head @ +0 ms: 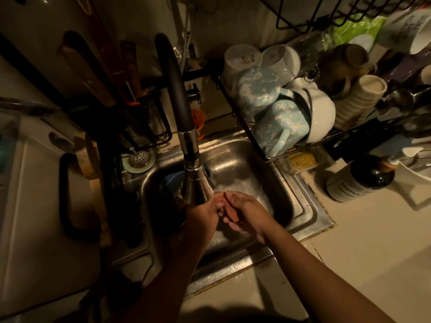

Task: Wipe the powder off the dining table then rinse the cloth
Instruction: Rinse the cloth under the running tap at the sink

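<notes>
Both hands are together over the steel sink (303,206), just under the spray head of the black faucet (198,183). A small reddish cloth (229,212) shows between them, mostly hidden. My left hand (206,212) curls around it from the left, and my right hand (247,213) grips it from the right. The light is dim, and running water cannot be made out clearly.
A dish rack (261,145) loaded with white bowls and blue-patterned mugs (279,122) overhangs the sink's right side. A dark soap bottle (359,180) stands on the beige counter at right. A sink strainer (139,158) lies at the back left, beside a white appliance (30,206).
</notes>
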A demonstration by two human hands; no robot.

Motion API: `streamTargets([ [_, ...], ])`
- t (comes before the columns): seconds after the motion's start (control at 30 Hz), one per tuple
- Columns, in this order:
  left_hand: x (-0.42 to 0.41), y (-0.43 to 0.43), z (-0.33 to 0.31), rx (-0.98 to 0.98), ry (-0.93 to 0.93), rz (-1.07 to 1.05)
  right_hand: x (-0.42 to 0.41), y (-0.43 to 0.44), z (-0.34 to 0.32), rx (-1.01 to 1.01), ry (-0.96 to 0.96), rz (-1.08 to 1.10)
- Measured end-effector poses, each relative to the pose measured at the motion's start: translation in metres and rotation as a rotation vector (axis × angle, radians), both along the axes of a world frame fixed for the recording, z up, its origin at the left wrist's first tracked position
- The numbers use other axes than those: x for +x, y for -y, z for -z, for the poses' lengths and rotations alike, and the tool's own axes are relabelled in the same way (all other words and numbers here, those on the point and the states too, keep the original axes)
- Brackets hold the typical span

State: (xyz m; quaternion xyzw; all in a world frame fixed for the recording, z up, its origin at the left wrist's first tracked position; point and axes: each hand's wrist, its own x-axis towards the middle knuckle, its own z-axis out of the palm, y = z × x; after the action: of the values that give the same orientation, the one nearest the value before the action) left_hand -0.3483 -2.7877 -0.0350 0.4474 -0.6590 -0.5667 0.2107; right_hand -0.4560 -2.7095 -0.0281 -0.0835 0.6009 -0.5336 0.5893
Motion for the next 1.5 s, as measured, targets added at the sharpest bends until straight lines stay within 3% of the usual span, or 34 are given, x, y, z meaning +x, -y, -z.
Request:
streamTargets([
  [0.1, 0.003, -0.004, -0.010, -0.063, -0.043, 0.100, -0.005, 0.000, -0.003, -0.002, 0.041, -0.026],
  [0.2, 0.007, 0.000, 0.002, -0.180, -0.034, 0.075, -0.006, -0.002, -0.008, -0.079, -0.046, -0.066],
  [0.27, 0.006, 0.003, 0.009, -0.121, -0.041, 0.031, -0.005, -0.003, -0.008, -0.101, -0.160, -0.090],
  [0.37, -0.003, -0.001, -0.002, -0.025, -0.180, -0.002, -0.002, 0.000, 0.003, -0.119, -0.510, -0.087],
  [0.47, -0.012, -0.010, -0.011, 0.086, -0.226, -0.209, 0.006, 0.003, 0.018, -0.152, -0.761, -0.027],
  [0.57, -0.015, -0.011, 0.001, 0.197, -0.123, -0.374, 0.016, 0.004, 0.025, -0.174, -0.848, 0.059],
  [0.67, -0.015, -0.009, 0.010, 0.231, -0.009, -0.378, 0.017, 0.001, 0.027, -0.208, -0.905, 0.037],
  [0.8, -0.014, -0.008, 0.012, 0.314, -0.011, -0.341, 0.010, -0.005, 0.033, -0.203, -1.009, -0.080],
  [0.9, -0.011, -0.001, 0.022, 0.347, -0.029, -0.341, 0.011, -0.006, 0.037, -0.138, -0.923, -0.112],
  [1.1, -0.015, -0.011, 0.019, 0.278, -0.169, -0.337, 0.015, 0.001, 0.031, -0.088, -0.487, 0.313],
  [1.3, -0.010, -0.027, 0.008, 0.105, -0.171, -0.188, -0.002, 0.002, 0.015, -0.024, 0.273, 0.315],
  [1.4, -0.003, -0.033, 0.001, 0.071, -0.116, -0.027, -0.008, 0.004, 0.004, -0.056, 0.344, 0.342],
  [1.5, 0.009, -0.028, -0.008, -0.034, -0.013, 0.073, -0.010, 0.001, 0.003, -0.054, 0.274, 0.346],
])
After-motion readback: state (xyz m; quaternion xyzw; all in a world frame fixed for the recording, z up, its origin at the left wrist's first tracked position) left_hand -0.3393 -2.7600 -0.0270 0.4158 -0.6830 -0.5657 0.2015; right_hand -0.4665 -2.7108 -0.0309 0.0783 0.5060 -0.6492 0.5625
